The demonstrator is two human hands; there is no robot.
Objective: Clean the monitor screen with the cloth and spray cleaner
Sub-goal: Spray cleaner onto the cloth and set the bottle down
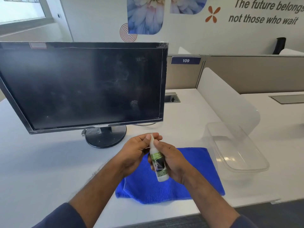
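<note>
A black monitor [79, 86] stands on the white desk, its dark screen smudged and dusty with spots toward the right side. In front of it I hold a small white spray bottle [159, 163] with a green label, upright and slightly tilted. My right hand [174, 162] wraps around the bottle's body. My left hand [134, 153] pinches the bottle's top, with fingertips on the cap. A blue microfibre cloth [194, 178] lies flat on the desk under both hands.
A clear plastic tub [236, 148] sits to the right of the cloth. The monitor's round base [105, 137] stands just behind my hands. A white divider panel [227, 99] and grey partitions bound the desk on the right. The desk's front edge [181, 213] runs below the cloth.
</note>
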